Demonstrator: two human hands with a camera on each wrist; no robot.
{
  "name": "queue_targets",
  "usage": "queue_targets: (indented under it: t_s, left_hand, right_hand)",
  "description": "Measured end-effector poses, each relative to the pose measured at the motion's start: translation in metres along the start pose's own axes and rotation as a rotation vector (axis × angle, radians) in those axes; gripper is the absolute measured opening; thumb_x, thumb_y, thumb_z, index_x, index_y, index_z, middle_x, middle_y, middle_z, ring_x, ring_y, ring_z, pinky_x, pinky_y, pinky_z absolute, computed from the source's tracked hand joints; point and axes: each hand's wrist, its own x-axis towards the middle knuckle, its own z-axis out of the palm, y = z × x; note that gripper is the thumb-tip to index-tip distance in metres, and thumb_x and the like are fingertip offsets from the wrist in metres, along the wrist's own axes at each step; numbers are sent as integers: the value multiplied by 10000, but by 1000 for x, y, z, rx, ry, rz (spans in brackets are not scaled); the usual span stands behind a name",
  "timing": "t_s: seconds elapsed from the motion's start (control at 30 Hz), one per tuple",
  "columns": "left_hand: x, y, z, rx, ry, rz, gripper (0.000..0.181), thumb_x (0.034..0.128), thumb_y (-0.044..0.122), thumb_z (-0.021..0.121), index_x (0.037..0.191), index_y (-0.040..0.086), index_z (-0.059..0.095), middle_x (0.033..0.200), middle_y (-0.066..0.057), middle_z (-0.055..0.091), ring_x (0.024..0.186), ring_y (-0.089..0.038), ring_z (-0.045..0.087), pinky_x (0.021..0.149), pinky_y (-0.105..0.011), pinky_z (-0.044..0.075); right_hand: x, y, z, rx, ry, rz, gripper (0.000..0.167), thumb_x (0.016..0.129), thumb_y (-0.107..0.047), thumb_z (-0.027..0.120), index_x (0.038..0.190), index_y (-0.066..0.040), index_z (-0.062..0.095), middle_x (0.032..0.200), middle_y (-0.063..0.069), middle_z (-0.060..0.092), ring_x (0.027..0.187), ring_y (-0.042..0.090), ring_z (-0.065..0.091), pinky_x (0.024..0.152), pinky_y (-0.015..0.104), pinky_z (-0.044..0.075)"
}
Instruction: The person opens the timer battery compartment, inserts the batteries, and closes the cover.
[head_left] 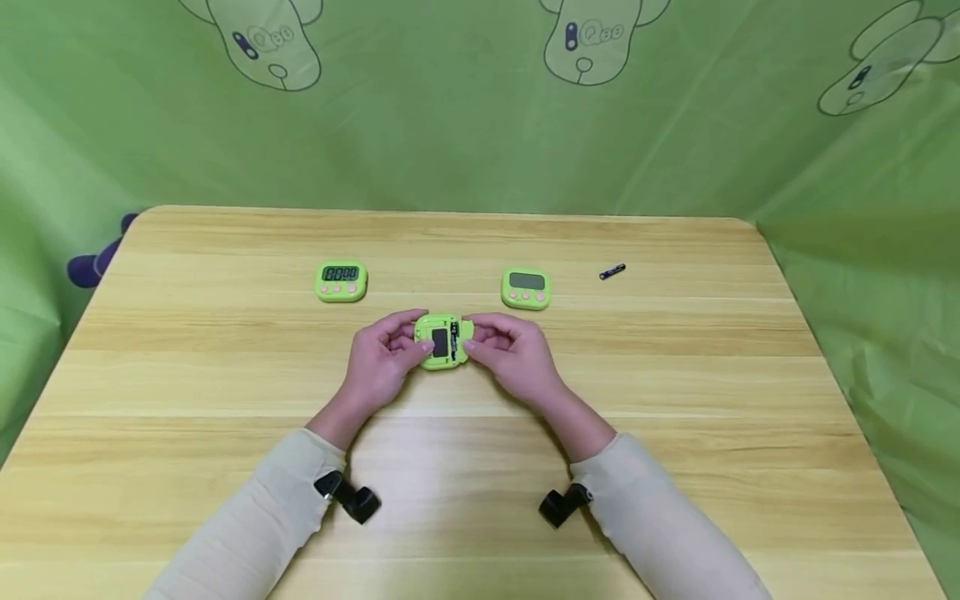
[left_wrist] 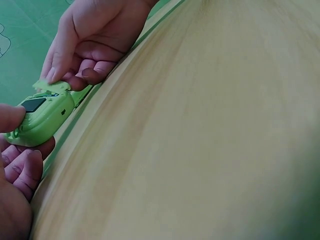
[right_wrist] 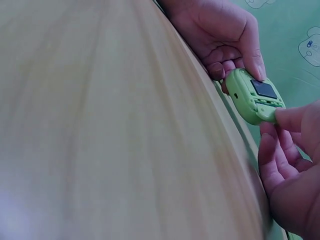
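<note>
A green digital timer (head_left: pixel 435 362) is held above the table with its back upward, showing a black panel and a battery slot. My left hand (head_left: pixel 375 363) grips its left side, thumb on the back near the black panel. Between the thumb and fingers of my right hand (head_left: pixel 519 357) is the small green battery cover (head_left: pixel 467 330), at the timer's right edge. A dark battery (head_left: pixel 453 340) shows in the uncovered slot. The right wrist view has the cover (right_wrist: pixel 266 113) tilted against the timer body (right_wrist: pixel 242 97); whether it is hooked in cannot be told.
Face up on the wooden table (head_left: pixel 450 500) lie two more green timers: the left timer (head_left: pixel 341 282) displays digits, while the right timer (head_left: pixel 526 288) has a blank screen. A loose dark battery (head_left: pixel 612 272) lies further right. Green cloth (head_left: pixel 450 150) hangs behind the table's far edge.
</note>
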Motion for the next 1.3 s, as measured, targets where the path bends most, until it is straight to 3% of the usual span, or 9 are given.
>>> queue_targets:
  t_s: [0.13,0.5,0.77,0.97,1.3]
  left_hand:
    - [0,-1,0,-8,-5,0,394,851,-79,727,1237,-71,647,914,-194,692,696,-116,616,605,-191,523]
    - [1,-1,0,-2,-7,-2,390,853,-82,722,1236,-73,649,918,-184,692,710,-129,605,620,-190,520]
    - [1,0,-1,-11,-3,-10,393,846,-95,712,1233,-84,645,910,-182,707,690,-104,623,615,-199,530]
    - [0,0,-1,-25,-8,-32,383,856,-92,707,1234,-81,645,921,-193,708,703,-109,644,616,-203,541]
    - [0,2,-2,2,4,-34,356,870,-83,702,1223,-79,653,896,-175,697,703,-119,624,600,-192,526]
  right_hand:
    - [2,1,3,34,29,27,275,820,103,761,1081,126,678,908,238,669,746,264,636,656,194,549]
    - [1,2,8,80,76,-69,196,778,48,832,926,65,704,810,141,678,692,227,643,626,230,563]
    - [2,3,0,215,-67,31,108,897,54,710,998,72,676,848,207,684,718,317,691,633,386,605]
    - [4,2,-1,190,-130,123,186,927,25,686,1105,35,636,875,163,718,701,287,699,607,343,598]
    - [7,-1,6,140,-100,160,219,907,15,716,1115,0,648,837,127,725,689,259,701,571,291,576]
